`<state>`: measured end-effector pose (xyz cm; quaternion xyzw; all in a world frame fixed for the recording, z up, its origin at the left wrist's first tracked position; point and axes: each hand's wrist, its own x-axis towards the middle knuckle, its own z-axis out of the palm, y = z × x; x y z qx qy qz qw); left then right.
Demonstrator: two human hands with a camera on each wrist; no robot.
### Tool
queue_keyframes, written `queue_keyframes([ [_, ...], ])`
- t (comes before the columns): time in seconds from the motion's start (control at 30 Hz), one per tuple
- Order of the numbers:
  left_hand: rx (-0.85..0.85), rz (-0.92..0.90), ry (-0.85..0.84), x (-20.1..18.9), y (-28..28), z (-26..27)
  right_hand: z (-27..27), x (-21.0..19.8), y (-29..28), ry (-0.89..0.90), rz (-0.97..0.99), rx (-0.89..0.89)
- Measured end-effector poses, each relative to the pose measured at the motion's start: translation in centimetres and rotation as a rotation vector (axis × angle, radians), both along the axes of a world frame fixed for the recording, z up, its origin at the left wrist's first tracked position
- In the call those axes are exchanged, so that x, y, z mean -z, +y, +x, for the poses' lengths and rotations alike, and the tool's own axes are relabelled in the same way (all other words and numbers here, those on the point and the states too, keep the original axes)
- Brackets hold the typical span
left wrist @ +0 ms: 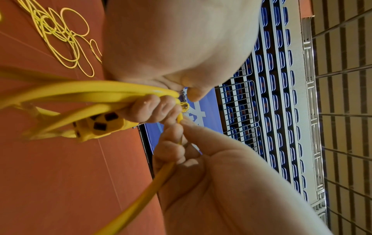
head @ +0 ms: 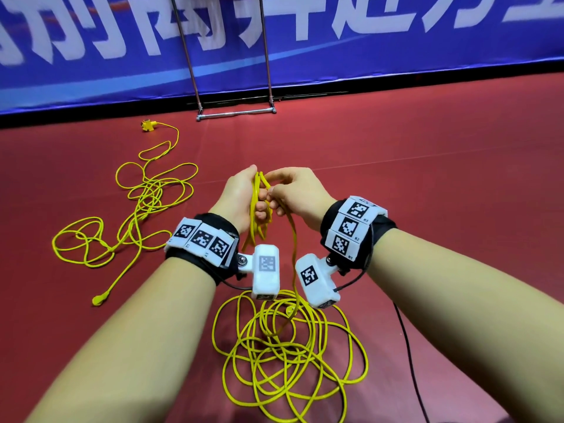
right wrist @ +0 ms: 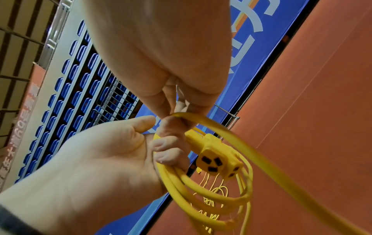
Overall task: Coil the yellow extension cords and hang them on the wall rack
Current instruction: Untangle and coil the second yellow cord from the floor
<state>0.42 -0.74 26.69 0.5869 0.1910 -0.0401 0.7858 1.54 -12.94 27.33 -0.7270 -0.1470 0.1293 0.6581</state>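
Observation:
My left hand (head: 241, 196) grips a few finished loops of a yellow extension cord (head: 259, 209); its fingers (right wrist: 167, 152) curl round them. The cord's yellow socket end (right wrist: 217, 157) hangs beside those fingers, also seen in the left wrist view (left wrist: 96, 125). My right hand (head: 296, 190) pinches the same cord (left wrist: 180, 119) right beside the left hand. From there the cord drops to a loose pile (head: 290, 346) on the floor below my wrists. A second yellow cord (head: 137, 209) lies tangled on the floor to the left.
A metal rack frame (head: 235, 112) stands on the red floor (head: 427, 178) ahead, against a blue banner (head: 366, 56); its top is out of the head view. A black cable (head: 409, 346) runs along the floor at the right.

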Motion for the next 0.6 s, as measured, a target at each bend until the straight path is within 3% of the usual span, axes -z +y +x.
queue_keyframes([
  [0.33,-0.048,0.112,-0.032,0.3,-0.3,0.2,-0.5,0.1,0.3,-0.025,0.034,-0.004],
  [0.6,-0.272,0.043,-0.022,0.2,0.5,0.2,-0.8,0.6,-0.4,0.067,-0.073,-0.311],
])
